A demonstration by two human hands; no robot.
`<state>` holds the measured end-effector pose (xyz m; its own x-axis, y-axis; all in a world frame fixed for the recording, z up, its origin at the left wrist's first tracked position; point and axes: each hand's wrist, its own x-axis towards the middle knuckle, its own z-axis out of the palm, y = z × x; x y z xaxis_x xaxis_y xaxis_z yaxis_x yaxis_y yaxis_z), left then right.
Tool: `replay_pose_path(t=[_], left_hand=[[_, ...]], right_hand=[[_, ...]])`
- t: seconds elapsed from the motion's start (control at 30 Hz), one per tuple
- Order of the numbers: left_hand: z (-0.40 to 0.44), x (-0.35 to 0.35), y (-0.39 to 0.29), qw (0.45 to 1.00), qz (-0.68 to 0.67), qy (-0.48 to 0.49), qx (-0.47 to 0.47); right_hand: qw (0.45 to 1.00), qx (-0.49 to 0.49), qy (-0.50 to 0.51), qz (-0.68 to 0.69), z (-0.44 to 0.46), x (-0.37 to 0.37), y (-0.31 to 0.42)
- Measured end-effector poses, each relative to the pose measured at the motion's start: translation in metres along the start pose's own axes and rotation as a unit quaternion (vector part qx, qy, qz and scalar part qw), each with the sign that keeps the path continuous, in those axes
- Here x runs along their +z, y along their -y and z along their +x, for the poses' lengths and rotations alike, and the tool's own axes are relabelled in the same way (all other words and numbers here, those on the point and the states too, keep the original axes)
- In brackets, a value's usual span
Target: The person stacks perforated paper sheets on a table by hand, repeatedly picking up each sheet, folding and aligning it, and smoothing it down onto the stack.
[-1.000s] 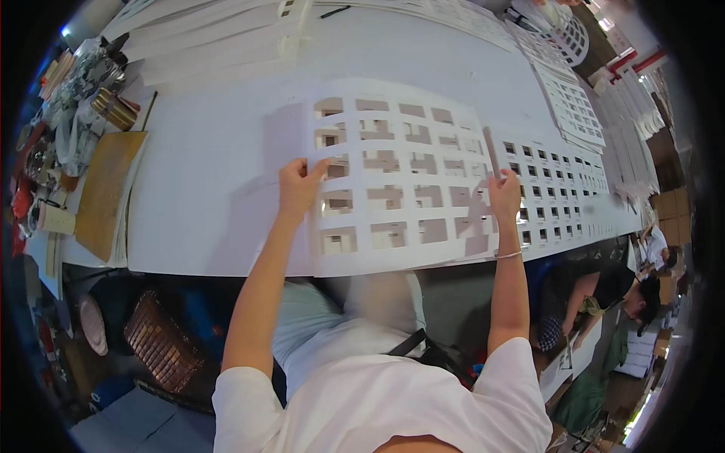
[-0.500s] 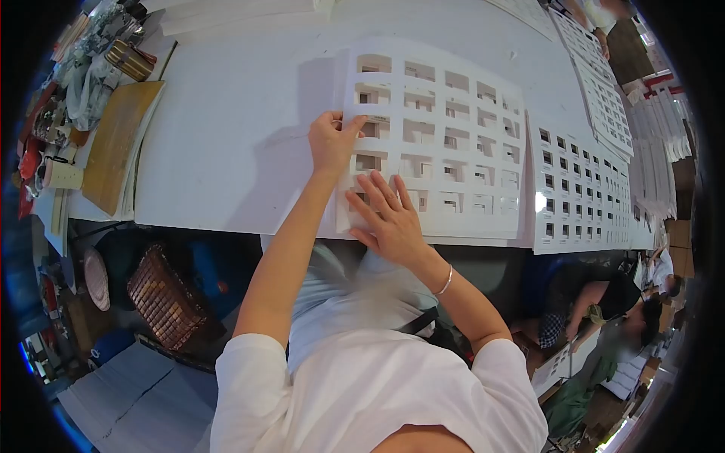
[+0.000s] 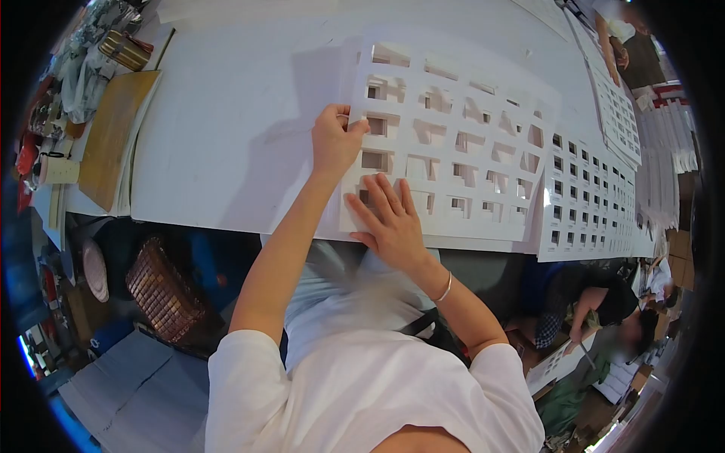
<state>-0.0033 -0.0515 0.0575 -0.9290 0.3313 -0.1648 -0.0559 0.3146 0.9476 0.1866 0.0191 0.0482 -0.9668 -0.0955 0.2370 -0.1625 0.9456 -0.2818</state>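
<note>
A large white sheet with rows of rectangular cut-out openings (image 3: 406,113) lies in front of me, over another white layer that shows through the holes. Its far part looks raised and slightly bowed. My left hand (image 3: 336,143) pinches the sheet's left edge, thumb on top near an opening. Spread fingers of my right hand (image 3: 396,226) rest flat on its near left corner, partly covering the lowest openings. That wrist wears a bracelet (image 3: 445,287).
A second white sheet with smaller openings (image 3: 547,219) lies to the right, with more beyond. On the left are a wooden board (image 3: 117,143) and a striped pouch (image 3: 125,50). Another person (image 3: 593,302) bends over a white panel at lower right; a woven chair back (image 3: 162,291) stands below left.
The cut-out sheet's far and right parts have shifted right and lifted, so its openings no longer line up the same way with the layer below. My hands stay nearly in place.
</note>
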Motion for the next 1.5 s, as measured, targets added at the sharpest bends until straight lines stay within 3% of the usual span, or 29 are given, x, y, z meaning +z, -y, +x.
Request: replay_pose_path(t=[0.07, 0.2, 0.27, 0.37, 0.53, 0.73, 0.87, 0.97, 1.07, 1.17, 1.27, 1.3, 1.37, 1.43, 1.5], left_hand=[[0.003, -0.006, -0.007, 0.999, 0.021, 0.005, 0.028], [0.007, -0.026, -0.052, 0.965, 0.159, -0.040, 0.205], [0.028, -0.007, -0.059, 0.875, 0.275, -0.076, 0.392], [0.069, 0.024, -0.054, 0.812, 0.372, -0.061, 0.444], [0.123, 0.049, 0.019, 0.806, 0.519, -0.015, 0.285], [0.122, 0.046, 0.015, 0.814, 0.498, -0.020, 0.298], [0.064, 0.039, 0.007, 0.883, 0.395, 0.013, 0.252], [0.000, 0.030, 0.030, 0.872, 0.412, 0.026, 0.265], [-0.013, 0.033, 0.030, 0.858, 0.436, 0.026, 0.271], [-0.014, 0.030, 0.024, 0.854, 0.441, 0.018, 0.275], [-0.016, 0.030, 0.021, 0.848, 0.452, 0.015, 0.276], [-0.018, 0.030, 0.020, 0.848, 0.454, 0.014, 0.274], [-0.019, 0.030, 0.019, 0.850, 0.453, 0.019, 0.267], [-0.020, 0.030, 0.017, 0.855, 0.446, 0.020, 0.263], [-0.022, 0.028, 0.016, 0.860, 0.437, 0.021, 0.262]], right_hand=[[1.000, -0.017, 0.008, 0.001, 0.001, 0.004, -0.010], [0.999, -0.028, 0.005, 0.023, 0.001, 0.007, -0.017], [0.999, -0.031, 0.018, 0.023, 0.007, 0.001, -0.017], [0.999, -0.035, 0.021, 0.018, 0.008, 0.003, -0.018], [0.999, 0.008, 0.030, 0.034, 0.011, 0.007, -0.012], [1.000, 0.003, 0.000, 0.024, 0.007, 0.017, -0.008], [1.000, 0.006, 0.002, 0.025, 0.004, 0.015, -0.010], [0.997, -0.004, -0.050, 0.052, 0.002, 0.012, -0.012], [0.989, -0.004, -0.072, 0.129, -0.002, -0.006, -0.012], [0.973, 0.044, -0.160, 0.163, -0.016, -0.016, -0.018], [0.947, 0.157, -0.279, 0.005, -0.037, -0.040, -0.078], [0.911, 0.246, -0.323, -0.070, -0.047, -0.057, -0.099], [0.859, 0.367, -0.276, -0.229, -0.076, -0.096, -0.152], [0.783, 0.413, -0.259, -0.387, -0.104, -0.114, -0.194], [0.787, 0.436, -0.165, -0.404, -0.136, -0.109, -0.227]])
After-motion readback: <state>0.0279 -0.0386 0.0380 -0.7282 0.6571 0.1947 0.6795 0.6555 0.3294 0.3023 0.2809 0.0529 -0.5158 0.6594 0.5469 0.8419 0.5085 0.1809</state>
